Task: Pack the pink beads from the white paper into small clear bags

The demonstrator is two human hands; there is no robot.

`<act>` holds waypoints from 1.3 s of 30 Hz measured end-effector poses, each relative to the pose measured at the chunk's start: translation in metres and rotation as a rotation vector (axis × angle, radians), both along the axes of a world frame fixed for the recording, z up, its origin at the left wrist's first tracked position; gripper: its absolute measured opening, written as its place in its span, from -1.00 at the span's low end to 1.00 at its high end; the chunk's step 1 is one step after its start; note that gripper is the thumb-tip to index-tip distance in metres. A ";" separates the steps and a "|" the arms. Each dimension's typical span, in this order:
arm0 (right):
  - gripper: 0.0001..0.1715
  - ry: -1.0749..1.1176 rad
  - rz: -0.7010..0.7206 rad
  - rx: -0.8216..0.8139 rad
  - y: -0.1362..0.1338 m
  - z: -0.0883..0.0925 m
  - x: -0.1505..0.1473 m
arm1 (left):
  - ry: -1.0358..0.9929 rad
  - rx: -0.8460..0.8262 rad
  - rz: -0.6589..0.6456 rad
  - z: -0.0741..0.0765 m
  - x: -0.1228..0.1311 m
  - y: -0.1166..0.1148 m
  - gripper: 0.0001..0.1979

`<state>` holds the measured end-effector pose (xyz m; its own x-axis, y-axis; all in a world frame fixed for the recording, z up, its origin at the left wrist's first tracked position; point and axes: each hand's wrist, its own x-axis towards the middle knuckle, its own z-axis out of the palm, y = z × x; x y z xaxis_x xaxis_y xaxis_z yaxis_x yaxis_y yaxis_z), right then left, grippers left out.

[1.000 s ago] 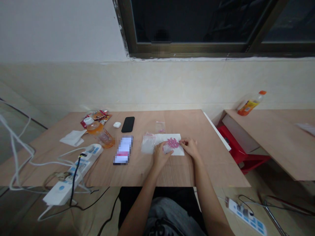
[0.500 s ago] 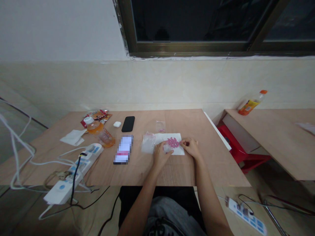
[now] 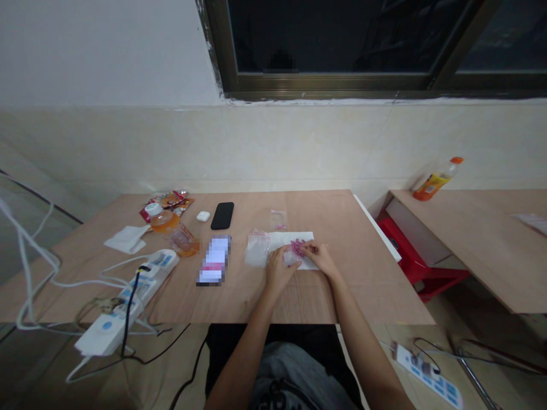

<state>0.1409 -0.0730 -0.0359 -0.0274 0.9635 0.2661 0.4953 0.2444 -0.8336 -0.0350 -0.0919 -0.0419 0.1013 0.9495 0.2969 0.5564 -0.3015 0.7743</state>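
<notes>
A heap of small pink beads (image 3: 296, 246) lies on a white sheet of paper (image 3: 307, 264). My left hand (image 3: 277, 271) rests at the paper's left side, its thumb and fingers closed around what looks like a small clear plastic bag (image 3: 289, 257) beside the heap. From the right, my right hand (image 3: 321, 259) reaches over the beads with its fingertips pinched together among them; what sits between the tips is too small to make out. Clear zip bags (image 3: 257, 250) lie left of the paper. Behind it is another small zip bag (image 3: 278, 218) with a few pink beads inside.
Left on the wooden table (image 3: 367, 285) are a lit phone (image 3: 214, 259), a black phone (image 3: 223, 216), a white earbud case (image 3: 203, 216), an orange drink bottle (image 3: 176, 230), snack wrappers (image 3: 171, 199), tissue (image 3: 127, 239) and a power strip (image 3: 132, 302) with cables.
My right hand has moved left, from the right edge of the bead heap to over it, now covering part of the beads. My left hand stays about where it was.
</notes>
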 end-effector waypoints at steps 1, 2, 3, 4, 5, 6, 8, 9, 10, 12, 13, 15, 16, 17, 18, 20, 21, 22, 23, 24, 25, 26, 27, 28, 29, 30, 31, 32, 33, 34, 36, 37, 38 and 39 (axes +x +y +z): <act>-0.61 -0.001 0.032 0.003 0.000 0.001 -0.003 | 0.000 0.002 -0.001 -0.001 0.000 0.000 -0.45; -0.63 -0.004 0.060 0.006 -0.001 0.002 -0.005 | 0.001 0.001 -0.003 -0.001 0.000 0.001 -0.45; -0.64 -0.008 0.081 0.005 -0.001 0.003 -0.007 | 0.004 0.000 -0.005 -0.002 0.000 0.001 -0.46; -0.64 -0.012 0.090 0.003 -0.001 0.004 -0.007 | 0.005 -0.002 -0.003 -0.002 0.000 0.001 -0.46; -0.64 -0.014 0.082 0.001 -0.001 0.004 -0.006 | 0.005 -0.003 -0.001 -0.003 0.000 0.001 -0.46; -0.64 -0.017 0.061 -0.002 0.000 0.004 -0.004 | 0.006 -0.004 0.003 -0.003 0.001 0.001 -0.45; -0.63 -0.035 -0.015 -0.014 0.001 0.002 0.003 | 0.009 -0.004 0.009 -0.003 0.001 0.001 -0.44; -0.62 -0.056 -0.065 -0.022 0.001 0.000 0.008 | 0.011 -0.004 0.010 -0.003 0.000 0.001 -0.43; -0.61 -0.085 -0.118 -0.031 0.002 -0.001 0.012 | 0.013 -0.004 0.011 -0.003 0.000 0.000 -0.43; -0.60 -0.158 -0.209 -0.049 0.003 -0.003 0.019 | 0.014 -0.004 0.007 -0.001 0.000 0.000 -0.43; -0.60 -0.194 -0.242 -0.056 0.003 -0.004 0.022 | 0.014 -0.002 0.005 -0.001 0.001 0.000 -0.43; -0.62 -0.257 -0.274 -0.070 0.003 -0.005 0.025 | 0.018 -0.002 0.008 0.000 0.001 0.000 -0.44; -0.64 -0.284 -0.277 -0.076 0.003 -0.005 0.026 | 0.020 -0.003 0.011 0.001 0.001 0.000 -0.44; -0.65 -0.306 -0.273 -0.081 0.003 -0.005 0.026 | 0.022 -0.005 0.014 0.001 0.001 0.000 -0.44; -0.66 -0.322 -0.266 -0.085 0.003 -0.004 0.025 | 0.024 -0.007 0.017 0.002 0.001 0.000 -0.43; -0.68 -0.341 -0.247 -0.090 0.002 -0.003 0.025 | 0.025 -0.011 0.015 0.002 0.001 0.000 -0.43; -0.69 -0.344 -0.238 -0.092 0.002 -0.002 0.024 | 0.025 -0.012 0.011 0.003 0.001 0.000 -0.43; -0.68 -0.345 -0.230 -0.095 0.001 -0.001 0.024 | 0.024 -0.013 0.007 0.003 0.001 0.000 -0.43; -0.68 -0.345 -0.227 -0.097 0.000 0.000 0.024 | 0.024 -0.015 0.005 0.003 0.001 0.000 -0.43; -0.68 -0.347 -0.225 -0.099 -0.001 0.001 0.024 | 0.022 -0.019 0.006 0.003 0.001 0.000 -0.43; -0.68 -0.350 -0.224 -0.100 -0.002 0.001 0.024 | 0.020 -0.022 0.006 0.003 0.001 0.000 -0.43; -0.68 -0.354 -0.224 -0.099 -0.002 0.001 0.023 | 0.018 -0.024 0.006 0.003 0.001 -0.001 -0.43; -0.69 -0.359 -0.225 -0.095 -0.003 0.001 0.023 | 0.016 -0.025 0.005 0.003 0.001 -0.001 -0.43; -0.70 -0.365 -0.226 -0.090 -0.003 0.001 0.023 | 0.014 -0.026 0.003 0.003 0.001 -0.001 -0.43; -0.71 -0.369 -0.225 -0.085 -0.004 0.001 0.023 | 0.013 -0.027 0.001 0.003 0.002 -0.001 -0.43; -0.71 -0.371 -0.225 -0.081 -0.004 0.001 0.023 | 0.013 -0.032 0.001 0.004 0.002 -0.001 -0.43; -0.71 -0.372 -0.225 -0.079 -0.004 0.000 0.023 | 0.014 -0.039 0.002 0.004 0.002 -0.001 -0.43; -0.70 -0.372 -0.225 -0.077 -0.004 0.000 0.023 | 0.015 -0.048 0.006 0.005 0.002 -0.001 -0.43; -0.70 -0.372 -0.224 -0.074 -0.004 0.000 0.023 | 0.017 -0.056 0.009 0.005 0.002 -0.001 -0.43; -0.69 -0.371 -0.224 -0.072 -0.004 0.000 0.023 | 0.018 -0.060 0.010 0.006 0.002 -0.001 -0.43; -0.69 -0.372 -0.225 -0.068 -0.004 0.000 0.023 | 0.017 -0.054 0.007 0.006 0.002 -0.001 -0.43; -0.69 -0.373 -0.226 -0.069 -0.004 0.000 0.023 | 0.018 -0.047 0.006 0.006 0.002 -0.001 -0.44; -0.69 -0.373 -0.227 -0.071 -0.004 0.001 0.023 | 0.020 -0.038 0.005 0.005 0.002 -0.001 -0.44; -0.69 -0.371 -0.227 -0.075 -0.004 0.001 0.023 | 0.022 -0.030 0.004 0.004 0.002 -0.001 -0.44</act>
